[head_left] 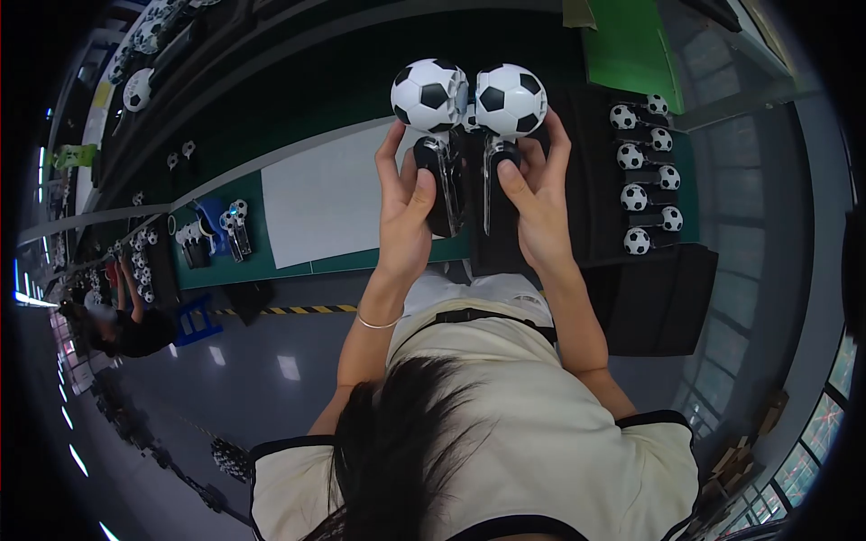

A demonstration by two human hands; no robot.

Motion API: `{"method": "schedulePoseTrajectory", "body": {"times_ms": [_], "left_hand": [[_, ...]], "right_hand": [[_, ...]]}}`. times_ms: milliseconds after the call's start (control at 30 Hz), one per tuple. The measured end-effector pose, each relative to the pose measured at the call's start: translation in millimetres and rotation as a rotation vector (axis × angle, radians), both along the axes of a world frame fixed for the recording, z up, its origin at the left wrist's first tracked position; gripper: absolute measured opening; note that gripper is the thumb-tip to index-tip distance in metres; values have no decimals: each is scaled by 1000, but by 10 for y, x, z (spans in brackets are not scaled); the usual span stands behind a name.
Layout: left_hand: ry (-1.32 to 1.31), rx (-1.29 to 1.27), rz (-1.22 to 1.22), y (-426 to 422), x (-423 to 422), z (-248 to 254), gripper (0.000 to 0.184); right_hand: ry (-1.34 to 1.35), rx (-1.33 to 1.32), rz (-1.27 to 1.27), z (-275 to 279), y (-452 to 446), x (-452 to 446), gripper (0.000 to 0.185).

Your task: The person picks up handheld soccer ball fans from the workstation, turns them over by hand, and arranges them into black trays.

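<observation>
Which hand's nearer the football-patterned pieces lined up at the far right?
Right. The right hand holds one ball-topped piece, left of the lined-up pieces; the left hand, holding another ball-topped piece, is farther left.

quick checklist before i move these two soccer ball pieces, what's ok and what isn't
1. Left hand on left ball-topped piece: ok, thumb on black part.
2. Right hand on right ball-topped piece: ok, thumb on black part.
3. Held pieces away from row of ball-topped pieces: ok.
4. Pieces resting on a surface: not ok, both held up.
5. Held pieces unattached to each other: cannot tell.
</observation>
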State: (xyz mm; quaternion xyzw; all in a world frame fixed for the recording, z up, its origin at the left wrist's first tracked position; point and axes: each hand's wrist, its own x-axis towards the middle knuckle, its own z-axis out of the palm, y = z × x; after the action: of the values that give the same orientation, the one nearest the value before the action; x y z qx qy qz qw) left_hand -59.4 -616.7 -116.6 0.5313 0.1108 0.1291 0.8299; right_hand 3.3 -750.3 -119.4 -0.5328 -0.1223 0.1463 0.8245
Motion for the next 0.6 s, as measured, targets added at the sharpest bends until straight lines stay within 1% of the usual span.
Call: {"method": "schedulePoseTrajectory", "body": {"times_ms": [67,200,233,300,333,367,400,433,467,500,567,600], "left_hand": [[-68,81,13,-17,41,-22,63],[-107,193,37,-16,61,-114,64],[-111,196,40,-31,74,-109,64],[-109,172,130,-59,102,-103,54],[-110,174,134,6,110,-120,54],[-161,-18,-66,120,106,-161,49],[-208,-211,-265,198,97,-205,47],[-175,-406,-282,218,83,-248,46],[-171,-404,-278,280,102,-376,46],[-268,-542,-518,366,146,-549,42],[-362,-680,-764,381,181,-534,38],[-291,-559,-647,360,160,-511,40]], "right_hand": [[-21,-2,-32,-59,27,13,79],[-44,22,-30,-108,39,33,80],[-77,16,-52,-117,37,38,77],[-111,13,-71,-146,4,83,73],[-70,57,27,-173,-77,129,66],[-28,100,126,-197,-175,174,61],[0,137,303,-194,-267,225,53],[5,139,308,-208,-283,244,53],[66,248,411,-222,-284,259,51],[126,358,511,-231,-286,259,50],[163,379,521,-248,-302,253,50],[197,395,532,-256,-321,253,49]]}}
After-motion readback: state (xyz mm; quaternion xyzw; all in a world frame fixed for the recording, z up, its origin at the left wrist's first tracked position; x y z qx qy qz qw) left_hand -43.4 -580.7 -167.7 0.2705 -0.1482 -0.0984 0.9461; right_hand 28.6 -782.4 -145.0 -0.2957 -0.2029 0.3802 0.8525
